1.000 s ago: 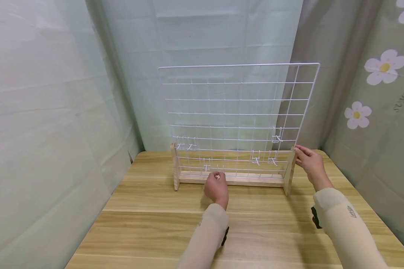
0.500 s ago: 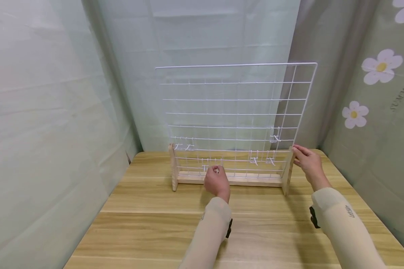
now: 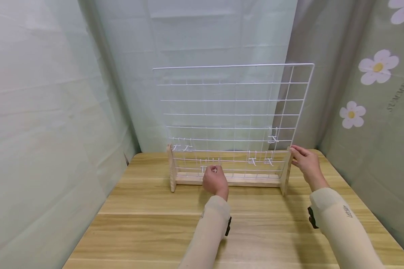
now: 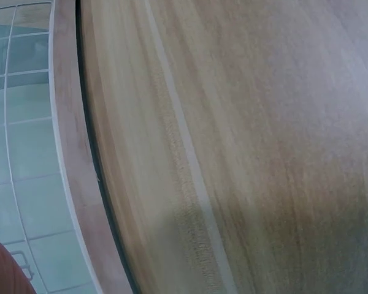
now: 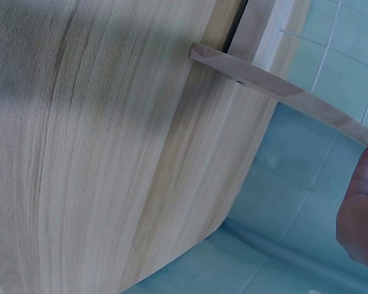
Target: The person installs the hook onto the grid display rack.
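A white wire grid panel stands upright in a wooden stand with a low base bar. At the grid's lower rows my left hand pinches a small white wire hook, mostly hidden by the fingers. Right beside it hangs another hook. My right hand holds the top of the right wooden upright between thumb and fingers; the right wrist view shows fingertips at the edge of this upright. Only a bit of the left hand enters the left wrist view.
More white hooks hang on the grid: a pair at left, a pair at lower right, and one higher at right. The stand rests on a wood-grain table. Pale curtains enclose the back and sides.
My left hand has risen slightly with the hook, up against the grid's lower wires. The right hand keeps its hold on the upright. The whole scene has shifted slightly left in the head view.
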`<state>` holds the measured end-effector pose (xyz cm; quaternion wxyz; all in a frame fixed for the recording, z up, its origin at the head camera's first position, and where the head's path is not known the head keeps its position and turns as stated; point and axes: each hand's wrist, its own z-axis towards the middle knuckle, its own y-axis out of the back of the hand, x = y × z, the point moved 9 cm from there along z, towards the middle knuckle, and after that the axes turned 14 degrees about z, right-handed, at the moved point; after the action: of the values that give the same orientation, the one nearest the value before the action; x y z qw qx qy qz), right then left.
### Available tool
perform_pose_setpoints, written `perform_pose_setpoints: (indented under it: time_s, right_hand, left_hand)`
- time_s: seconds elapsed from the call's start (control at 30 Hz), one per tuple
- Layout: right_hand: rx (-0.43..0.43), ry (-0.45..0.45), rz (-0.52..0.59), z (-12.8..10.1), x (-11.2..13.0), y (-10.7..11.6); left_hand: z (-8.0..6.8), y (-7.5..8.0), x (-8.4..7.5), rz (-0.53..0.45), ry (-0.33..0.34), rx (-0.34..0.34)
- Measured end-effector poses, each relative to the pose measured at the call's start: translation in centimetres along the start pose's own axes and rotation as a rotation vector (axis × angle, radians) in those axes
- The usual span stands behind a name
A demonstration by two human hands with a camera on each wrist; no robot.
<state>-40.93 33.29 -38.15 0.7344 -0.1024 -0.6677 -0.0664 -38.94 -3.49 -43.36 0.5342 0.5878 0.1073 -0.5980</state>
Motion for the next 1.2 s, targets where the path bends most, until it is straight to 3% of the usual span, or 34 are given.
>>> perform_pose_setpoints:
  time_s: [0.27, 0.7, 1.07, 1.2]
  right_hand:
    - [-0.006, 0.0, -0.003, 0.1, -0.2, 0.1]
    - [-0.011, -0.014, -0.004, 0.1, -0.3, 0.1]
    - [-0.001, 0.004, -0.002, -0.1, -0.1, -0.1]
    - [-0.015, 0.003, 0.003, -0.2, 0.0, -0.1]
  left_hand:
    - [0.0, -0.2, 0.5, 0.029, -0.002, -0.001]
    - [-0.5, -0.8, 0.8, 0.063, -0.015, 0.095]
    - [-0.9, -0.3, 1.6, 0.018, -0.04, 0.146]
    - [-1.0, 0.5, 1.5, 0.011, -0.057, 0.133]
